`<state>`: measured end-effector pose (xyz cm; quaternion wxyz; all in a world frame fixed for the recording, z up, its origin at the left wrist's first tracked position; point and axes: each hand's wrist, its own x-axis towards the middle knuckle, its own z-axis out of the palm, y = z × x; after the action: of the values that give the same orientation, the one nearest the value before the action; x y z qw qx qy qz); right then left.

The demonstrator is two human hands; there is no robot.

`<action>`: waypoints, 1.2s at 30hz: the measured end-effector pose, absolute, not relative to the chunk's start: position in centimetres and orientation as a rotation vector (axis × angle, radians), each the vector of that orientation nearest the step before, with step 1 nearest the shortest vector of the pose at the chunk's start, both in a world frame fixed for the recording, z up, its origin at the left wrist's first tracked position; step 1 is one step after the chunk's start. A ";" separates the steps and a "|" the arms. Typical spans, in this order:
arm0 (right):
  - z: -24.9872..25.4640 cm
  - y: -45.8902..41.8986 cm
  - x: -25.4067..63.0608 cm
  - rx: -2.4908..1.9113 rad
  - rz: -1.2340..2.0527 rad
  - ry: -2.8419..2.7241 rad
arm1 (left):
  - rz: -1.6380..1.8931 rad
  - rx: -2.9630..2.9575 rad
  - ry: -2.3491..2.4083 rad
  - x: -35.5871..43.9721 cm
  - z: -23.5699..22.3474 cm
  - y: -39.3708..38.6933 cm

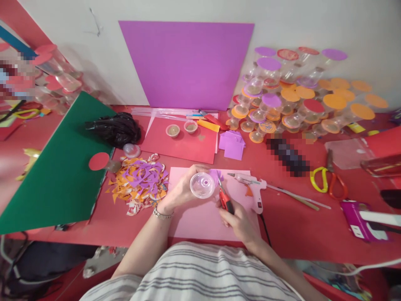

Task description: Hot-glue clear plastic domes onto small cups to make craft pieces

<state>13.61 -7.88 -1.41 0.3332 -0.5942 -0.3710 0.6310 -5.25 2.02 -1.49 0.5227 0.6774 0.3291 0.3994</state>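
The left hand (182,189) has its fingers around the clear cup (202,186) over the pink sheet (194,221); the right hand (238,220) grips red-and-black scissors (224,198) at the purple paper (215,175). Slipping this close could nick cup or fingers.

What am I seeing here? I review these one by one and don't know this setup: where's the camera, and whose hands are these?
There is no machine here. One person works with bare hands, filmed by a head-worn camera looking forward and down; this is its only picture.

The left hand holds a clear plastic cup. The right hand grips a red-and-black tool, its metal tip beside a purple piece. Whether they touch is hard to tell.

Below lies a pink sheet on a red table. A white glue gun lies at right; paper scraps and a green board are at left.
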 end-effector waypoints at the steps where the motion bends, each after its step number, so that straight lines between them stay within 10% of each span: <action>1: -1.3 -7.8 13.6 -1.548 1.646 -0.976 | 0.947 1.636 0.786 -5.3 -1.5 2.1; 36: -0.9 -7.5 13.3 -1.593 1.603 -0.988 | 1.041 1.571 0.853 -4.3 -1.8 1.2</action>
<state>13.34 -7.46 -0.89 0.3312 -0.6094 -0.3781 0.6131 -4.26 1.21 -1.84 0.5110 0.6529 0.3542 0.4327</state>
